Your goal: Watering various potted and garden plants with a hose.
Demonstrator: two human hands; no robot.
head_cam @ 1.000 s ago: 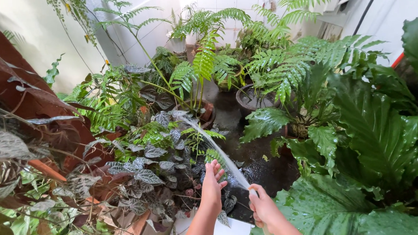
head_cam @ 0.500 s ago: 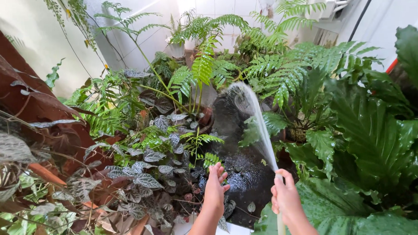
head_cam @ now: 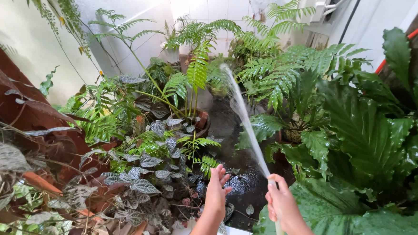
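Observation:
My right hand [head_cam: 282, 203] grips a pale garden hose [head_cam: 278, 229] near its end, thumb over the opening. A thin water jet [head_cam: 242, 115] shoots from it, up and away toward the ferns [head_cam: 201, 60] at the back. My left hand [head_cam: 216, 191] is raised beside it, empty, fingers spread and pointing up. It hovers over the dark silver-patterned leaves [head_cam: 145, 175] at the lower middle. The floor [head_cam: 243, 177] between the plants is dark and wet.
Large glossy wet leaves [head_cam: 362, 133] crowd the right side. Reddish-brown leaves [head_cam: 8, 99] hang at the left. Potted ferns stand along the white tiled wall [head_cam: 208, 8]. An orange pipe [head_cam: 409, 35] runs at the far right. Clay pots [head_cam: 202, 118] sit among the plants.
The jet swung from the left-side patterned plants toward the middle and now reaches farther back. My right hand moved rightward and up a little. My left hand stayed raised.

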